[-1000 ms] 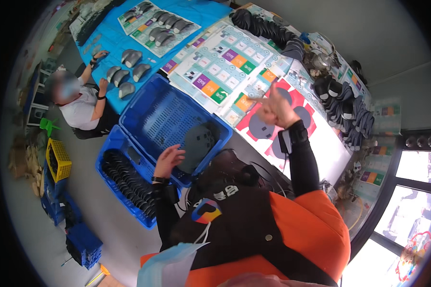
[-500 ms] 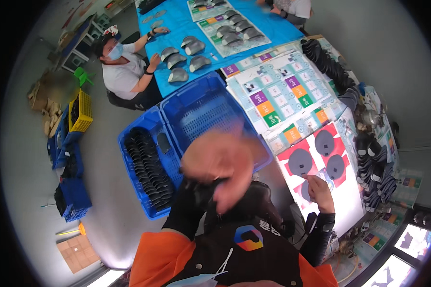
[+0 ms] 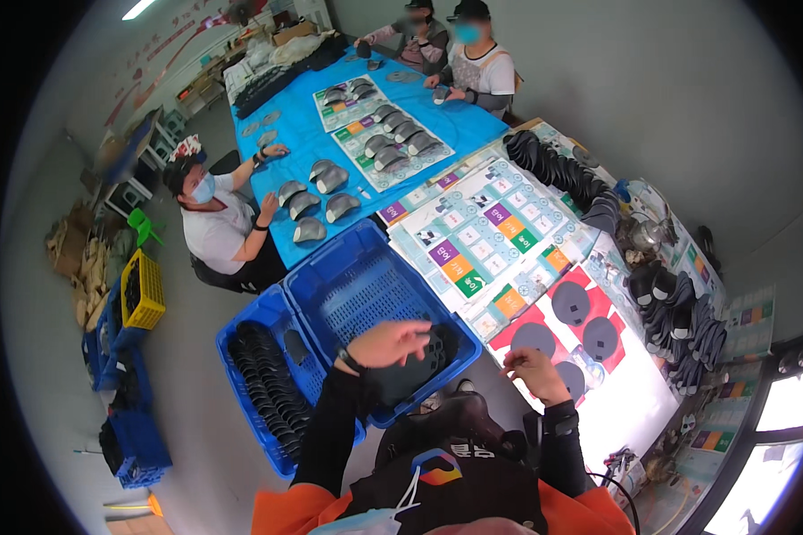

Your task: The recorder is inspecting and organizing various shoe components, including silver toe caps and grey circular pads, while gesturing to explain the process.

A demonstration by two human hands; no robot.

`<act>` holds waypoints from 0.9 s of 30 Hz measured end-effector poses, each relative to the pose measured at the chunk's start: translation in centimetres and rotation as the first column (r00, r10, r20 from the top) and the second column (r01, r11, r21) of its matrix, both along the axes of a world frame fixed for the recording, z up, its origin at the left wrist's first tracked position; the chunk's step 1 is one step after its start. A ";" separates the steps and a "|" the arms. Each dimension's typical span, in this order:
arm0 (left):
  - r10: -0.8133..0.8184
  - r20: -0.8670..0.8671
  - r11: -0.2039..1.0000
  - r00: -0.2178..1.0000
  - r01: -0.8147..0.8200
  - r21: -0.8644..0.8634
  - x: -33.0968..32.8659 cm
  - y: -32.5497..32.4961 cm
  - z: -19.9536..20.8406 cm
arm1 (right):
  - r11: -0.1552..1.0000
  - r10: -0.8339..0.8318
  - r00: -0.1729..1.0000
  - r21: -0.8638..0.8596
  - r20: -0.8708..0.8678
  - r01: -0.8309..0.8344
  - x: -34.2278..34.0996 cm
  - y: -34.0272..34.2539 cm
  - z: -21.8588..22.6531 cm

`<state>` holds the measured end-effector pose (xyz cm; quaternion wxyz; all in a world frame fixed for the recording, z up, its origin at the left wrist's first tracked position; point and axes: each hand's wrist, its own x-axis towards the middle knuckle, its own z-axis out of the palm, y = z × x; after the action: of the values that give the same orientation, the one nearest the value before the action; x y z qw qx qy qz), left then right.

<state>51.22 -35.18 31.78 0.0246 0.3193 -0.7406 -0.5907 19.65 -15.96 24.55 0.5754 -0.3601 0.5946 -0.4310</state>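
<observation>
My left hand (image 3: 388, 343) hovers over the near end of a large blue crate (image 3: 335, 267), its fingers stretched out and holding nothing that I can see. Beneath it in the crate lie dark flat pieces (image 3: 408, 379), partly covered by the hand. At the table's near edge my right hand (image 3: 537, 376) is raised with loosely bent fingers and nothing visible in them. It is beside a red sheet (image 3: 551, 314) bearing several dark grey round discs, among them the left disc (image 3: 533, 340).
Left of the large crate, another blue crate (image 3: 229, 374) holds stacked dark curved pieces. Printed sheets (image 3: 473, 236) cover the table. Dark curved parts pile up at right (image 3: 678, 312). Three people sit around a blue-covered table (image 3: 285, 160), one at its left (image 3: 214, 223).
My head view has tilted up, showing more of the far table. My left hand has reached farther over the crate, fingers extended. My right hand has drawn back from the discs, leftward.
</observation>
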 end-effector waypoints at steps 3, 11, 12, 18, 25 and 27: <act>0.002 0.062 0.994 0.998 -0.009 0.110 2.8 2.6 -6.6 | 0.997 0.074 0.997 0.002 -0.002 -0.074 0.4 -0.4 0.0; 0.338 0.103 0.914 0.936 -0.352 0.201 7.8 6.3 -8.0 | 1.000 -0.015 0.997 0.013 0.072 0.014 2.0 -1.6 0.4; 0.369 0.104 0.902 0.923 -0.383 0.201 7.9 6.6 -8.0 | 1.000 -0.004 0.998 0.015 0.066 0.003 2.2 -1.8 0.7; 0.385 0.027 0.898 0.922 -0.382 0.217 7.3 7.3 -8.3 | 0.999 0.043 0.999 -0.012 -0.018 -0.043 3.5 -2.8 2.7; 0.369 0.022 0.904 0.929 -0.364 0.222 6.3 7.2 -8.6 | 0.985 -0.173 0.982 -0.010 -0.077 0.173 3.1 -2.1 -0.5; 0.341 0.039 0.914 0.939 -0.341 0.220 6.1 7.0 -8.7 | 0.974 -0.224 0.969 -0.053 -0.102 0.219 2.8 -1.7 -1.3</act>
<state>57.35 -28.17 23.04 0.0914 0.4441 -0.6025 -0.6569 22.47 -17.61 23.22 0.4834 -0.3260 0.6520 -0.4847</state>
